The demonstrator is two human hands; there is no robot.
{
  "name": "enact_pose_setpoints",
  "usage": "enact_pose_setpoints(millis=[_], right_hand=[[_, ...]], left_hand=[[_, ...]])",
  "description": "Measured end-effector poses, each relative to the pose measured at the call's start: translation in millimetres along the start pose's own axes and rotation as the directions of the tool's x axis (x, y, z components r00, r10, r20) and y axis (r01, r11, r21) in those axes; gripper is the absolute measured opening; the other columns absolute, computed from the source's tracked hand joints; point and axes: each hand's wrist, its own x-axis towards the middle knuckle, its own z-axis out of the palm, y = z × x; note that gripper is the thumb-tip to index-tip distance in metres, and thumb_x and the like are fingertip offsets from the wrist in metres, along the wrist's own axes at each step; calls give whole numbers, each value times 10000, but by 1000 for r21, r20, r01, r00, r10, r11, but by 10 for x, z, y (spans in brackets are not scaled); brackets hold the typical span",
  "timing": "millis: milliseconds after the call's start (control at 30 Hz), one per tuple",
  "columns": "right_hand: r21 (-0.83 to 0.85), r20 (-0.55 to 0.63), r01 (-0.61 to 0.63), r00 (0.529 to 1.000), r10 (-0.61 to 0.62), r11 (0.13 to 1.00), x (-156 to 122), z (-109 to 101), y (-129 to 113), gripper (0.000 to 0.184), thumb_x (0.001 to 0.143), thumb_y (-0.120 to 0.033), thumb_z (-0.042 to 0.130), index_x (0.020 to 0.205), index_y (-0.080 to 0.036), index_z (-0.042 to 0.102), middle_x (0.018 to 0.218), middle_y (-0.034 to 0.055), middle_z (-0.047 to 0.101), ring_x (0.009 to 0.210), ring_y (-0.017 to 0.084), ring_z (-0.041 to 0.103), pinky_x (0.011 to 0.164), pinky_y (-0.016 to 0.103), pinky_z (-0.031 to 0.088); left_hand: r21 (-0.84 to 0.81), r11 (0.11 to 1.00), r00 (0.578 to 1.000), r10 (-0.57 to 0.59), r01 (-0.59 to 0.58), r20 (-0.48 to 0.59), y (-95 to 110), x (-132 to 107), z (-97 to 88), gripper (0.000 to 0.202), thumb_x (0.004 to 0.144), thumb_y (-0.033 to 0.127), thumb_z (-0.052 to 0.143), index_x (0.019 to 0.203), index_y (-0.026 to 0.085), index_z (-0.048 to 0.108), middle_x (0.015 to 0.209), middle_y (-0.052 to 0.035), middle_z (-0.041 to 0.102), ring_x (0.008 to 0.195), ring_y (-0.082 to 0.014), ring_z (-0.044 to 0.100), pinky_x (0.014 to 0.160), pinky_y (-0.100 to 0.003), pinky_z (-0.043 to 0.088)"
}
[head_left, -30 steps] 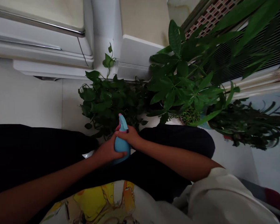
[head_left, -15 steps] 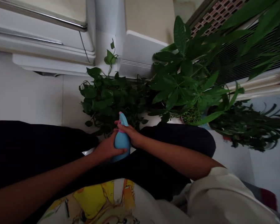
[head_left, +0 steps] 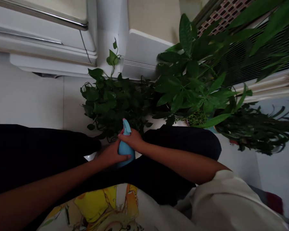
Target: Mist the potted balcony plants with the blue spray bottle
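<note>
A blue spray bottle (head_left: 125, 149) with a blue and pink spray head stands between my two hands, close to my knees. My left hand (head_left: 112, 153) is wrapped round the bottle's body, its thumb lying across the near side. Up at the neck, my right hand (head_left: 133, 140) grips the bottle just under the spray head, with fingers round the trigger side partly hidden. Just beyond the nozzle is a bushy trailing plant (head_left: 110, 99) with dark heart-shaped leaves.
A larger broad-leaved plant (head_left: 183, 86) grows to the right, with small green sprigs (head_left: 197, 118) beneath it. Further right stands another dark leafy plant (head_left: 250, 131). A white appliance (head_left: 43, 45) is at the upper left, above the pale tiled floor (head_left: 38, 102).
My right hand's fingers have drawn in at the spray head, and its thumb now crosses the neck. The spray head sits slightly lower in view. My left hand keeps its hold.
</note>
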Motion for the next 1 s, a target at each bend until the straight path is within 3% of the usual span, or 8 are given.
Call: enact_pose_setpoints(millis=[333,500,667,833,1000], right_hand=[[78,-16,34,999,-33,996,39,20,24,104,735,-236,690,798,-210,612,816,-5,659,828,185,631,813,328,494],[129,-24,131,991,-129,983,51,37,54,194,736,-243,715,906,-205,630,1015,34,695,989,212,650,951,377,488],[247,4,68,997,-72,967,60,70,80,356,737,-274,755,1066,-206,637,1136,59,687,1070,217,645,994,386,488],[266,-8,66,998,-66,962,56,67,67,427,735,-388,781,1089,-212,620,1068,35,682,995,185,643,930,339,502],[105,-33,47,998,-44,993,79,32,56,383,739,-501,754,937,-202,623,908,24,667,856,186,626,825,333,492]], left_hand=[[0,1000,1000,15,-15,1,27,29,-36,866,668,560,704,1386,127,487,1273,-167,658,1115,-368,641,942,-448,514],[22,999,999,-35,35,5,63,22,-61,887,656,555,696,1377,84,487,1252,-192,663,1073,-391,656,898,-461,526],[-1,1000,1000,-22,22,-13,56,36,-68,911,649,559,700,1401,101,468,1264,-197,664,1072,-378,658,906,-478,527],[6,1000,1000,13,-13,-13,20,62,-68,926,657,561,710,1430,123,447,1293,-180,651,1085,-364,655,927,-464,524],[-110,992,998,64,-61,27,-8,71,-40,932,698,596,682,1439,92,426,1268,-178,655,1146,-362,628,943,-444,525]])
